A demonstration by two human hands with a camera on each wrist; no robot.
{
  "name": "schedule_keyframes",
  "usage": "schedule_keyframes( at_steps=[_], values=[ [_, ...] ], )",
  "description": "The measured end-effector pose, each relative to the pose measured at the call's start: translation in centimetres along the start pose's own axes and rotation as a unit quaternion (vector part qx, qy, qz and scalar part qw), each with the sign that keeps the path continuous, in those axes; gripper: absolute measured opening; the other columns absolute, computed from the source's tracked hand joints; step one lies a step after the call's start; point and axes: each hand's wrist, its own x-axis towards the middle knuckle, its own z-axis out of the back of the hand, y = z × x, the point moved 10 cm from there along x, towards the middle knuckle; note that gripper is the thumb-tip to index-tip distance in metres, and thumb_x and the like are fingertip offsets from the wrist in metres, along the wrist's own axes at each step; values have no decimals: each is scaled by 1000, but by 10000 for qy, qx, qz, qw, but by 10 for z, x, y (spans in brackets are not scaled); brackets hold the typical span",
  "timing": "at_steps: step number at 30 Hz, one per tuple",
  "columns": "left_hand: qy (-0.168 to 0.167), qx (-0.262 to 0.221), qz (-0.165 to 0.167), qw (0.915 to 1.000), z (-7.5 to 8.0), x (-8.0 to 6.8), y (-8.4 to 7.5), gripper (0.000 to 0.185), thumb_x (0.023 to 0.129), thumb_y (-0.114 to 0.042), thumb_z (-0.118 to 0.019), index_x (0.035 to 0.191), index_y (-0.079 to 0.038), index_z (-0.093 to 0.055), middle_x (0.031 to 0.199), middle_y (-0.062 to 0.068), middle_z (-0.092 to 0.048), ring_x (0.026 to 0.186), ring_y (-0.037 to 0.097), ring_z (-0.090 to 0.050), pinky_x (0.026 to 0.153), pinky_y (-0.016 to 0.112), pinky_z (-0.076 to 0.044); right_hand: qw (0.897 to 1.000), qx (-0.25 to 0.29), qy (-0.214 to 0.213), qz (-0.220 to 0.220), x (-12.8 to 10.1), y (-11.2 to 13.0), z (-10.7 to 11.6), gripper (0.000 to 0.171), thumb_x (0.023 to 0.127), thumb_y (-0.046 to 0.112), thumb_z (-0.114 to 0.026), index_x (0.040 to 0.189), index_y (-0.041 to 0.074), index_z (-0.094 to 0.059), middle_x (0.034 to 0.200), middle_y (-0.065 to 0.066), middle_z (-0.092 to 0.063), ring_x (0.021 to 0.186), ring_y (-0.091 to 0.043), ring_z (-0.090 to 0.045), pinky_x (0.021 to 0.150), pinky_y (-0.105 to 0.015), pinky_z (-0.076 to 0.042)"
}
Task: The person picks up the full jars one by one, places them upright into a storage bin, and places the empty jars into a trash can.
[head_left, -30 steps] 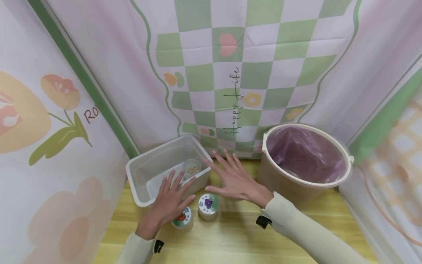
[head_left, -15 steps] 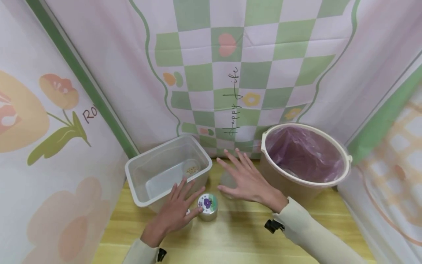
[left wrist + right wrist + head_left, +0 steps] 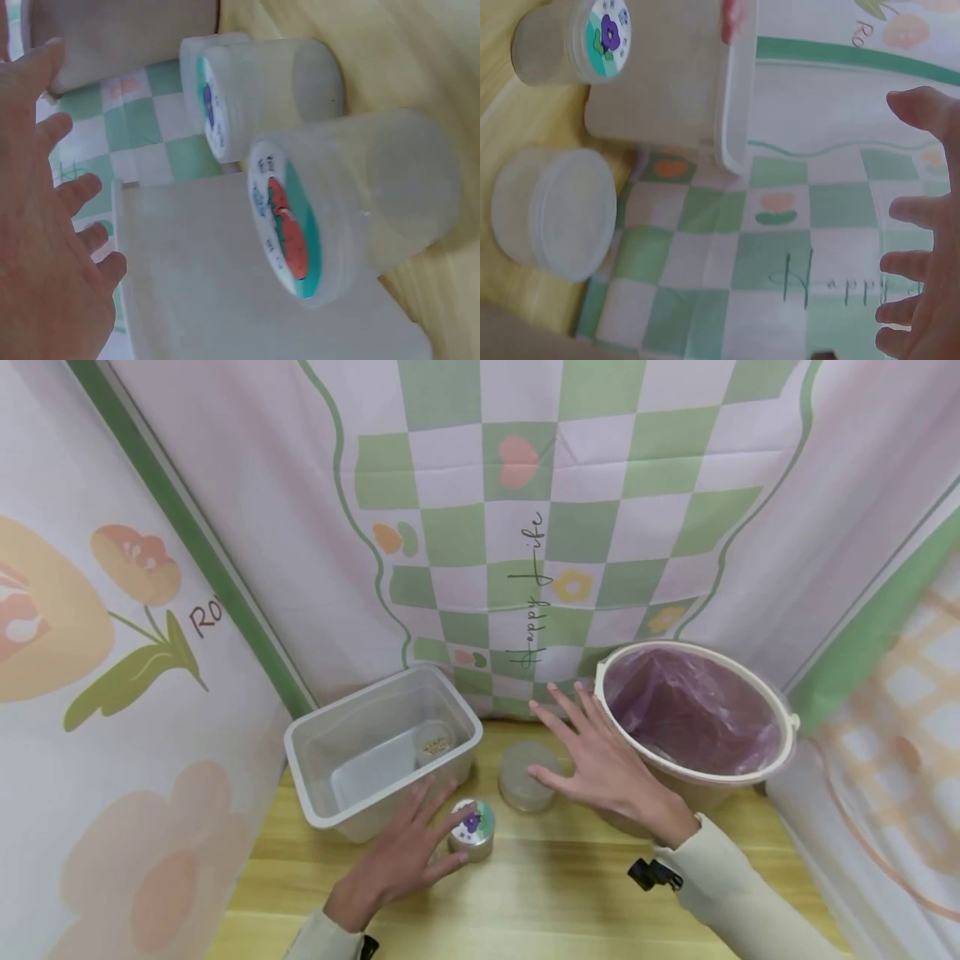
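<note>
While two small lidded jars stand on the wooden surface [image 3: 570, 893] just in front of the clear plastic bin [image 3: 315, 793], neither is gripped. The jar with the purple flower lid [image 3: 472, 830] is touched at its side by the spread fingers of the left hand [image 3: 397, 860], and the jar with the red-and-green lid [image 3: 352, 217], hidden under that hand in the head view, is seen beside it from the left wrist. A plain frosted tub [image 3: 527, 776] with its lid on is met by the thumb of the right hand [image 3: 607, 768], which is held flat and open, holding nothing. All three containers are judged still outside the bin. Inside the bin one small cup of pale grains [image 3: 435, 745] is seen. At the right, a beige bucket [image 3: 765, 768] is lined with a purple bag; its contents cannot be made out.
</note>
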Motion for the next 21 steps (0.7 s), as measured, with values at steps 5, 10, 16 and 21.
schedule_keyframes(
  at_steps=[5, 10, 16, 21],
  values=[
    [103, -120, 31, 9999, -12, -5, 2, 71, 107, -60, -60, 170, -36, -38, 181, 14, -26, 166, 48, -20, 133, 65, -25, 9997, -8, -137, -191, -11, -19, 13, 91, 99, 58, -71, 173, 21, -33, 183, -17, -16, 167, -53, -6, 136, -71, -8],
    [139, -245, 93, 9996, -23, -11, 7, 71, 107, -63, -56, 170, -35, -39, 179, 18, -30, 164, 50, -26, 132, 67, -26, 9986, -32, -424, -307, -22, -38, 30, 90, 98, 54, -73, 172, 19, -34, 182, -19, -19, 165, -58, -8, 136, -70, -6],
    [243, -478, 333, 9980, -38, -18, 19, 73, 106, -60, -61, 170, -34, -39, 179, 19, -27, 165, 49, -24, 132, 69, -23, 9971, 38, -464, -605, -36, -60, 40, 91, 99, 57, -72, 173, 21, -33, 182, -20, -16, 165, -58, -4, 134, -74, -3],
    [339, -437, 496, 9972, -47, -23, 27, 76, 104, -60, -64, 170, -33, -39, 180, 18, -25, 166, 47, -20, 134, 68, -18, 9952, 36, -463, -865, -46, -77, 47, 91, 101, 58, -69, 174, 20, -30, 182, -22, -14, 165, -58, -2, 133, -74, 2]
  ],
)
